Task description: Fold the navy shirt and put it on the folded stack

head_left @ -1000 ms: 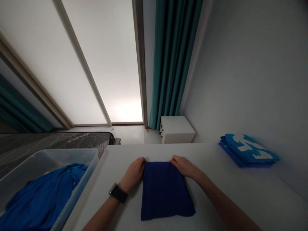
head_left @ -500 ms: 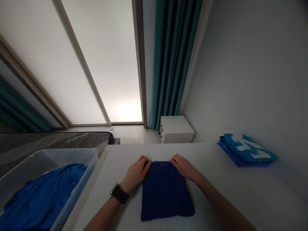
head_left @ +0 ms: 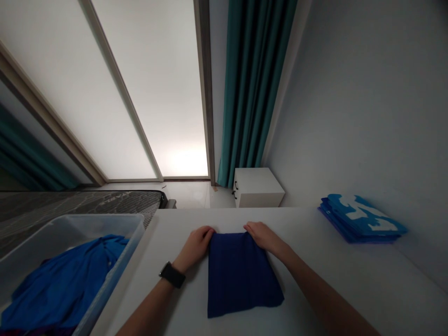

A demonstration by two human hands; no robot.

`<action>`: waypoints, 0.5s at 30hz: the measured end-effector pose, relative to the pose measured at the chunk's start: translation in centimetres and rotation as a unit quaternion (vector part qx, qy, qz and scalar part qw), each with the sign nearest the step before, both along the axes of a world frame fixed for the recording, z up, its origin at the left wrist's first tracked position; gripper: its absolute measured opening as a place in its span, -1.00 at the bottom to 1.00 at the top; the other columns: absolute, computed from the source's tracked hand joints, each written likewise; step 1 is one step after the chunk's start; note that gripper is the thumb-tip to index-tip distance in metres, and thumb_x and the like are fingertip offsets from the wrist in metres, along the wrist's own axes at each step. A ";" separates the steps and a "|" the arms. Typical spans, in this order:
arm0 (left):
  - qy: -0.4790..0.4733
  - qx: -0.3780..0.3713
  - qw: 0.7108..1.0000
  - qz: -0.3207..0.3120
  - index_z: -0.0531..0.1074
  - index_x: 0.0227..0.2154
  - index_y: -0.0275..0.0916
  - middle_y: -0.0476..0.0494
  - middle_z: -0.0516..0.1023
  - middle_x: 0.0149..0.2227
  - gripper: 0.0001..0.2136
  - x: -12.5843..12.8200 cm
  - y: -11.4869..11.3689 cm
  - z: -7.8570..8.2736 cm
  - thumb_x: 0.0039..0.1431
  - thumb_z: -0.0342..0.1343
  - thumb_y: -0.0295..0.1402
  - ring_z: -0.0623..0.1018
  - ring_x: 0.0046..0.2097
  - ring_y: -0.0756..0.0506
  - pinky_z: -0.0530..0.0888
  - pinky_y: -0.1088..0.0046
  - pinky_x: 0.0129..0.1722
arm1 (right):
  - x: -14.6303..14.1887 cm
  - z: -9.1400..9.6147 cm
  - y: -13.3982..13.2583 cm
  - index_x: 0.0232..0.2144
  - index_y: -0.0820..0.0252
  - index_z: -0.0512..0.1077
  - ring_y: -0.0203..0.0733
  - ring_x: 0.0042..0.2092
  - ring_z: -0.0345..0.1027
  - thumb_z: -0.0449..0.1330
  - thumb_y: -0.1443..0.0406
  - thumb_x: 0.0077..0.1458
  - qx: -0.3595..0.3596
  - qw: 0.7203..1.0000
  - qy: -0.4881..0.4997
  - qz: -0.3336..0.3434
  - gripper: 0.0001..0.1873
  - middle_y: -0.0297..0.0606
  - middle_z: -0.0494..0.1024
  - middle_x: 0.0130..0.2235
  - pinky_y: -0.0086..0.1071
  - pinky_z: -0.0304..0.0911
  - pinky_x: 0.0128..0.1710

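Observation:
A dark blue folded garment [head_left: 243, 275] lies flat on the white table [head_left: 168, 303] in front of me; its exact kind does not show. At its far left corner my left hand [head_left: 196, 246], with a black watch [head_left: 172, 275] on the wrist, pinches the edge between thumb and fingers. My right hand [head_left: 265, 239] grips the far right corner, fingertips closed on the fabric. The far edge runs nearly straight between the two hands, and the near edge lies loose and slightly slanted.
On the left stands a translucent plastic bin [head_left: 135, 233] holding crumpled blue clothes [head_left: 70, 280]. A stack of folded blue clothes [head_left: 362, 219] sits at the right by the wall. Beyond the table are a white cabinet [head_left: 259, 186], a mattress [head_left: 115, 203] and teal curtains [head_left: 254, 93].
My left hand has shifted slightly left, to the garment's very corner, and its thumb covers less cloth. The right hand has moved a little left along the far edge.

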State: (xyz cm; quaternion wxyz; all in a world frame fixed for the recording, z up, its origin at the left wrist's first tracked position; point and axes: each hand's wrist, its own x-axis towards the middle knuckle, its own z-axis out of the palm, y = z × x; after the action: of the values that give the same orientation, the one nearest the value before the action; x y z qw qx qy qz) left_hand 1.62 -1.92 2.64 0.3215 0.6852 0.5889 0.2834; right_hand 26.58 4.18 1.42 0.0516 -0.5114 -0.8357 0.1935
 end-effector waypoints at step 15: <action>0.012 0.007 0.990 -0.142 0.54 -0.19 -0.21 -0.13 0.52 -0.22 -0.75 -2.1 -0.2 2.1 0.19 -0.02 -0.36 0.50 -0.28 -0.04 0.41 0.47 -0.23 | 2.2 0.8 -2.0 -0.27 0.20 0.44 -0.14 -0.22 0.38 0.08 0.12 0.15 -0.053 0.973 0.208 -0.088 -0.72 -0.19 0.53 -0.26 -0.32 0.22 -0.18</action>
State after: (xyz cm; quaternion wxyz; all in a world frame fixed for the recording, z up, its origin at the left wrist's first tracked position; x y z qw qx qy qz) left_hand -0.46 -2.11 4.78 0.3464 0.7674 0.4876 0.2310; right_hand 28.82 2.15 2.18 0.2137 -0.5333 -0.7471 0.3343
